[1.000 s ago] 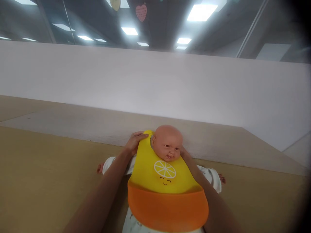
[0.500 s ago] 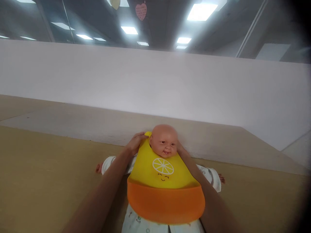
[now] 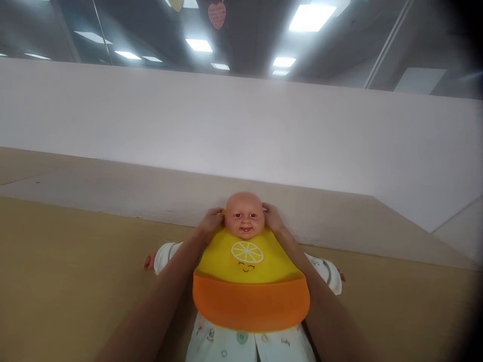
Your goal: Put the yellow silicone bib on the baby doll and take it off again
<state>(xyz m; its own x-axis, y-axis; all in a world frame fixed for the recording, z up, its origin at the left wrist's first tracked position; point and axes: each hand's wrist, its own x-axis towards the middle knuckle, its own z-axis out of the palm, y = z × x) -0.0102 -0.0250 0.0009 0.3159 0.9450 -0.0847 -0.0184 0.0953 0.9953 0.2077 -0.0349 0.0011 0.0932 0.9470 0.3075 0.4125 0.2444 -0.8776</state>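
Note:
A bald baby doll (image 3: 244,216) in white printed clothes lies on its back on a tan table (image 3: 68,281), arms spread. A yellow silicone bib (image 3: 247,261) with a lemon-slice face and an orange catch pocket covers its chest. My left hand (image 3: 210,222) is closed on the bib's neck strap beside the doll's left cheek. Against the other side of the doll's head, my right hand (image 3: 272,217) curls its fingers behind the neck, and what they hold is hidden.
Behind the doll's head a paler raised strip (image 3: 151,193) runs along a white partition wall (image 3: 241,130). Ceiling lights and a hanging pink heart (image 3: 216,14) show above the wall.
The doll's head has turned from tilted to facing straight up. The bib has slid down onto the chest and lies flatter. Both hands moved in close beside the neck.

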